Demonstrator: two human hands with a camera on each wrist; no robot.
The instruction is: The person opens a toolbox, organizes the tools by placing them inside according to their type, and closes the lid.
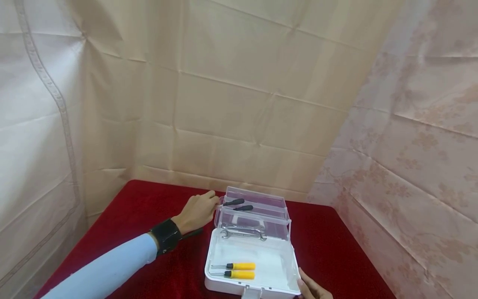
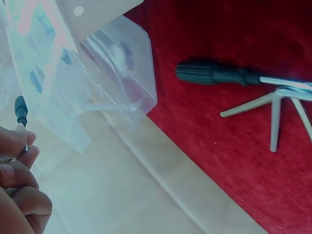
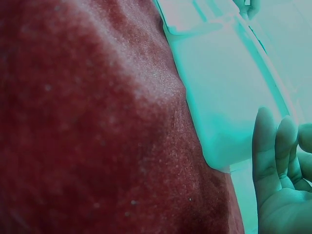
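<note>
My left hand (image 1: 198, 210) pinches a black-handled screwdriver (image 1: 234, 202) by its metal shaft, over the left side of the raised clear lid (image 1: 257, 193). Another black handle (image 1: 243, 207) shows just below it; whether it lies in the clear tray or is a reflection, I cannot tell. The white toolbox (image 1: 252, 286) stands open, with two yellow-handled screwdrivers (image 1: 240, 266) at its front and wrenches (image 1: 244, 235) at its back. Against the outer right wall near the front corner rests my right hand (image 1: 313, 287), its fingers (image 3: 264, 141) fairly straight.
On the red cloth (image 2: 195, 136) left of the toolbox lie another black-handled screwdriver (image 2: 209, 72) and a fanned set of hex keys (image 2: 275, 117), mostly hidden behind my left wrist in the head view. Cloth hangings (image 1: 231, 108) surround the table.
</note>
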